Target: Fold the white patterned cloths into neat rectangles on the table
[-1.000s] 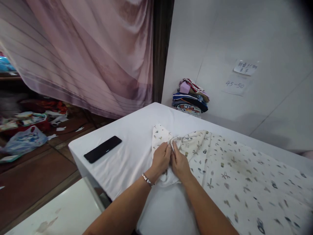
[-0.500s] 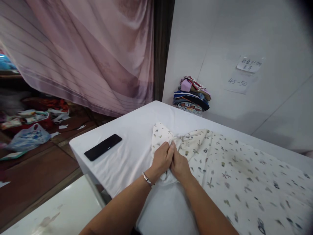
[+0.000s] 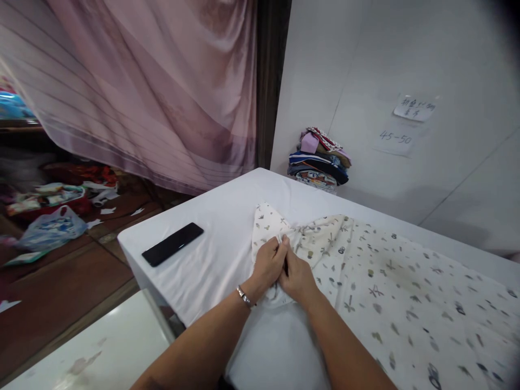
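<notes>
A white cloth (image 3: 390,287) printed with small green and grey plant shapes lies over the right side of the table, its left end gathered into folds. My left hand (image 3: 268,264), with a silver band at the wrist, is closed on the bunched end. Pressed against it, my right hand (image 3: 298,275) is closed on the same gathered fabric. Both thumbs meet at the top of the bunch. The fingertips are mostly hidden in the folds. One loose corner of the cloth spreads flat just beyond my hands.
A black phone (image 3: 173,244) lies on the white-covered table (image 3: 219,216) at left. Folded clothes (image 3: 319,160) are stacked at the back against the wall, below paper notes (image 3: 396,136). A pink curtain (image 3: 170,86) hangs behind. Bags (image 3: 52,228) sit on the floor at far left.
My right hand has shifted very slightly left and tighter against my left hand. The cloth stays gathered in both hands; the view has moved a little.
</notes>
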Available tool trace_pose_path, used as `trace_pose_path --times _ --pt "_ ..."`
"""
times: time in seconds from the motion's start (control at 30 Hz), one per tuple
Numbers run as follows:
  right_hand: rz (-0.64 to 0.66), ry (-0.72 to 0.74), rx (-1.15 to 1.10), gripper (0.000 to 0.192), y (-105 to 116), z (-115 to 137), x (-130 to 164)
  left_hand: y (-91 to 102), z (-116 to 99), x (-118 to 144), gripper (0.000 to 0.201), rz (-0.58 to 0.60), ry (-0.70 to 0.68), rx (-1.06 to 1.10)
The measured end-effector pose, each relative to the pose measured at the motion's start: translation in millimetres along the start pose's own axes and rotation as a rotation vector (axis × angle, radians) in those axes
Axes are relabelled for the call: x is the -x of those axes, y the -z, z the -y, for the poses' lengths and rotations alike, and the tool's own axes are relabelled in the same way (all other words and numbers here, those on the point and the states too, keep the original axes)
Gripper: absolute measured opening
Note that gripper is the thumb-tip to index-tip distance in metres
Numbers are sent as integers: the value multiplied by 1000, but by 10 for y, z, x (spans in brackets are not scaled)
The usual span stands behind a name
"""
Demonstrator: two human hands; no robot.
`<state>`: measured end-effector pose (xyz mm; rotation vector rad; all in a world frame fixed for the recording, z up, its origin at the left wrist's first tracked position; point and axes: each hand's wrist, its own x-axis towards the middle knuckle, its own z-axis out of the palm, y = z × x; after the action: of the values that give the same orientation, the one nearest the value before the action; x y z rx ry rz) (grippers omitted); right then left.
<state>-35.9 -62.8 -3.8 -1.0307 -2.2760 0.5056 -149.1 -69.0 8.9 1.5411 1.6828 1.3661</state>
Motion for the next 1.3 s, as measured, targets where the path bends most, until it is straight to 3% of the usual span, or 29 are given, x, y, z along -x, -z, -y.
trace_pose_path --times 0.1,0.2,0.3,0.37,0.43,0.53,0.6,0.67,0.87,1.0,1.1,1.3 --pt "31 -13 -34 76 7 5 8 1 5 -19 43 -14 65 92" --pt "26 6 -213 77 24 -14 16 65 -24 -35 44 -79 88 146" --pt "-90 -1 -518 68 87 -68 16 221 -94 41 41 -191 -64 166" --pt "-199 -110 -701 59 157 -120 10 347 -155 180 37 -226 -235 156" --pt "-271 -272 -843 52 234 -178 6 456 -216 380 33 -169 -432 112" --pt "-334 -449 -906 47 340 -257 15 557 -285 716 27 14 -720 48" --pt "-366 -486 -827 44 397 -300 23 603 -305 915 23 106 -809 21" --pt "-366 -490 -728 42 444 -338 21 662 -297 1072 23 182 -805 2" --pt "-112 -466 -418 38 557 -428 -161 808 -159 1307 29 212 -738 -51" --pt "92 -361 56 38 645 -352 -435 631 -97 1379 34 412 -769 16" --pt "323 -390 388 42 659 -260 -667 462 -54 1432 39 526 -750 -14" --pt "728 -434 509 38 502 -184 -1093 396 60 1505 35 574 -687 -97"
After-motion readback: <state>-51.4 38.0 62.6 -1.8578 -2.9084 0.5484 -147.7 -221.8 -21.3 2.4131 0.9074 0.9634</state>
